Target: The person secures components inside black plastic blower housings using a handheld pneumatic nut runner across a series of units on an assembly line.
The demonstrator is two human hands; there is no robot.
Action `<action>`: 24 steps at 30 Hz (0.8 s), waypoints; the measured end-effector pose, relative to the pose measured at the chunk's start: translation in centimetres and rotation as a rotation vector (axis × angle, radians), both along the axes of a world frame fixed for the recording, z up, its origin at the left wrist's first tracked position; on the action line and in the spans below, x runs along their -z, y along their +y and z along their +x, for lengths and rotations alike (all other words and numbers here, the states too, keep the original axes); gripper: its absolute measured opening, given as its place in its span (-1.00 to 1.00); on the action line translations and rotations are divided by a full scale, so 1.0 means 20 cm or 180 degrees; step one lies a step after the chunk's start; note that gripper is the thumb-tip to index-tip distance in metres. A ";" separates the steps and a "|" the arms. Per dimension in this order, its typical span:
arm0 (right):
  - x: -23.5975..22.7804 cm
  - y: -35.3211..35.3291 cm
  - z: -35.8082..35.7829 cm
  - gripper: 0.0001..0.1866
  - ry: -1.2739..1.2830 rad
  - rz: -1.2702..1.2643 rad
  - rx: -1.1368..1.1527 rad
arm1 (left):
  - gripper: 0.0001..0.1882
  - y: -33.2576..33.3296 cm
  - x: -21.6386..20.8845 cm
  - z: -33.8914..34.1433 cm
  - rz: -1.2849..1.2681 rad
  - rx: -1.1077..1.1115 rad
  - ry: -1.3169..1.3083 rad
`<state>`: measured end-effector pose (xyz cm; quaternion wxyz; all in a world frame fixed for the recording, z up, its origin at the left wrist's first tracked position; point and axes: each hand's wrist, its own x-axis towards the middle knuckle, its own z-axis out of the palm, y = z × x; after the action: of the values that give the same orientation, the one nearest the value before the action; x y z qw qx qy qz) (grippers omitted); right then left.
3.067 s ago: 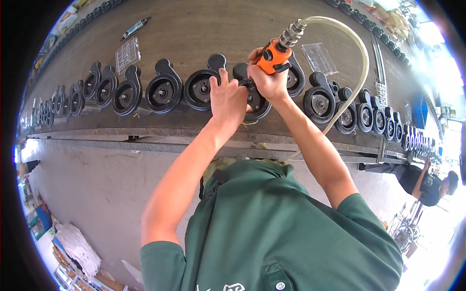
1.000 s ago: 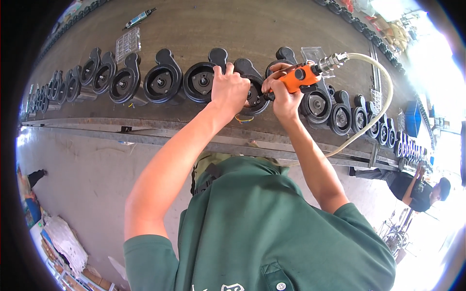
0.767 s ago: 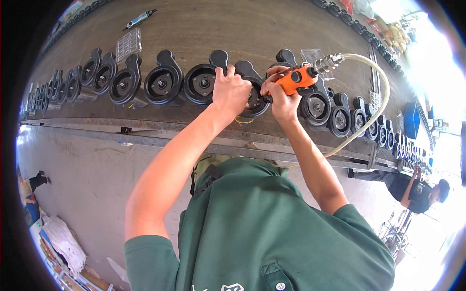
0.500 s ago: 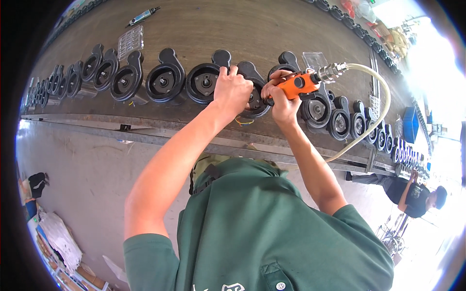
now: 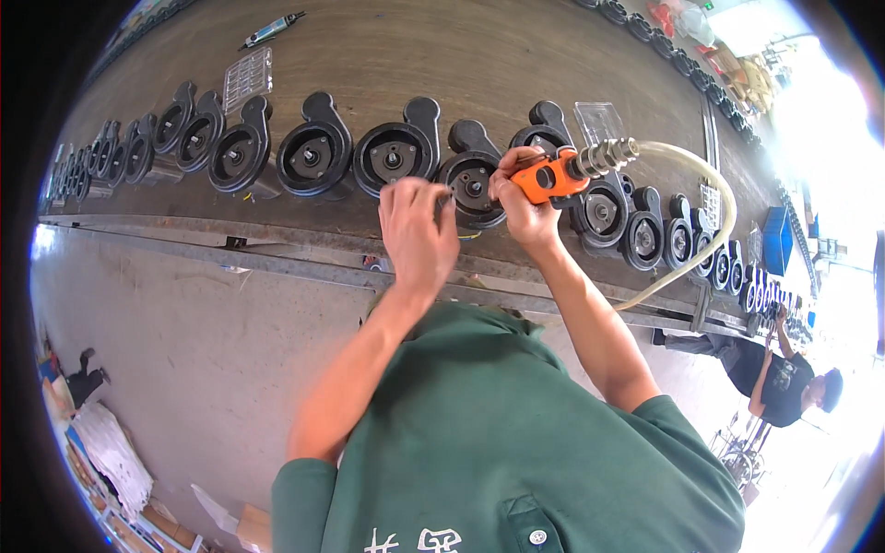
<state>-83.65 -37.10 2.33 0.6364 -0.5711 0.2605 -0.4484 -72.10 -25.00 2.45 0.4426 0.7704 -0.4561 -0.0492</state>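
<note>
My right hand [image 5: 530,207] is wrapped round an orange air-powered driver [image 5: 544,179]. Metal fittings join its end to a clear hose [image 5: 730,198] that loops down on the right. Just left of the tool's front end lies a round black housing [image 5: 468,184] with a rounded arm, its recessed inside facing up. My left hand [image 5: 417,235] hovers at this housing's left side, near the bench edge. Its fingers are curled with the thumb close to them; whatever small thing they may pinch is too small and blurred to name.
Similar black housings [image 5: 313,157] stand in a row along the bench [image 5: 369,46] on both sides. Clear plastic trays [image 5: 249,78], a pen-like tool [image 5: 272,30] and a blue bin [image 5: 779,240] are also on it. Another person [image 5: 784,382] stands far right.
My left hand has drawn back from the housing toward me and left, uncovering its inside. The orange driver has shifted slightly left and turned in my right hand.
</note>
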 end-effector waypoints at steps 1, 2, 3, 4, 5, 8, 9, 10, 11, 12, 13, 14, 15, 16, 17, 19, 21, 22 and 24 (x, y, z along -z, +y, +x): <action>-0.01 0.00 0.00 -0.75 0.0072 -0.0072 -0.0005 | -0.76 0.06 0.01 -0.05 0.0144 -0.0189 0.0565; -0.03 0.00 0.01 -0.76 0.0136 -0.0163 -0.0040 | -0.72 0.09 0.06 -0.11 0.0229 -0.0380 0.1210; -0.04 -0.01 0.01 -0.77 0.0199 -0.0253 -0.0072 | -0.66 0.10 0.15 -0.13 0.0399 -0.0546 0.2170; -0.03 -0.03 0.01 -0.79 0.0200 -0.0333 -0.0090 | -0.63 0.08 0.16 -0.14 0.0395 -0.0626 0.3086; -0.02 -0.03 0.02 -0.79 0.0109 -0.0210 -0.0073 | -0.60 0.05 0.17 -0.15 0.0381 -0.0691 0.4002; 0.03 -0.04 0.01 -0.78 0.0137 -0.0153 -0.0036 | -0.58 -0.08 0.22 -0.12 0.0189 -0.0478 0.3711; 0.04 -0.04 0.00 -0.77 0.0101 -0.0112 -0.0065 | -0.57 -0.11 0.23 -0.11 0.0292 -0.0418 0.3682; 0.00 -0.03 0.00 -0.76 0.0120 -0.0164 -0.0094 | -0.56 -0.13 0.22 -0.09 0.0402 -0.0362 0.3648; -0.04 -0.02 0.01 -0.76 0.0139 -0.0216 -0.0120 | -0.54 -0.15 0.22 -0.08 0.0514 -0.0305 0.3612; -0.06 -0.02 0.01 -0.76 0.0178 -0.0220 -0.0107 | -0.55 -0.17 0.30 -0.08 0.0565 -0.0315 0.3344; -0.07 -0.02 0.01 -0.76 0.0204 -0.0222 -0.0086 | -0.55 -0.18 0.34 -0.09 0.0522 -0.0367 0.3261; -0.08 -0.02 0.01 -0.76 0.0224 -0.0206 -0.0045 | -0.54 -0.18 0.37 -0.09 0.0504 -0.0409 0.3170; -0.09 -0.01 0.02 -0.74 0.0168 -0.0182 -0.0031 | -0.54 -0.19 0.39 -0.10 0.0485 -0.0452 0.3080; -0.09 -0.01 0.02 -0.72 -0.0031 -0.0144 -0.0070 | -0.58 -0.19 0.36 -0.10 0.0490 -0.0432 0.3115; -0.10 -0.01 0.02 -0.71 -0.0229 -0.0109 -0.0108 | -0.59 -0.19 0.33 -0.10 0.0499 -0.0409 0.3242; -0.11 -0.03 0.06 -0.69 -0.0411 -0.0005 -0.0107 | -0.62 -0.18 0.25 -0.09 0.0535 -0.0366 0.3484; -0.14 -0.04 0.12 -0.72 -0.0553 0.0114 0.0114 | -0.67 -0.17 0.20 -0.09 0.0640 -0.0308 0.3413; -0.10 -0.05 0.15 -0.72 -0.0659 0.0189 0.0167 | -0.69 -0.16 0.17 -0.07 0.0964 -0.0281 0.3377; -0.09 -0.05 0.18 -0.73 -0.0719 0.0277 0.0332 | -0.66 -0.12 0.16 -0.02 0.1796 -0.0067 0.2566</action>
<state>-80.10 -38.18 4.15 0.6617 -0.4745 0.2357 -0.5306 -72.41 -27.48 -0.83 0.3585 0.7845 -0.2096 -0.4606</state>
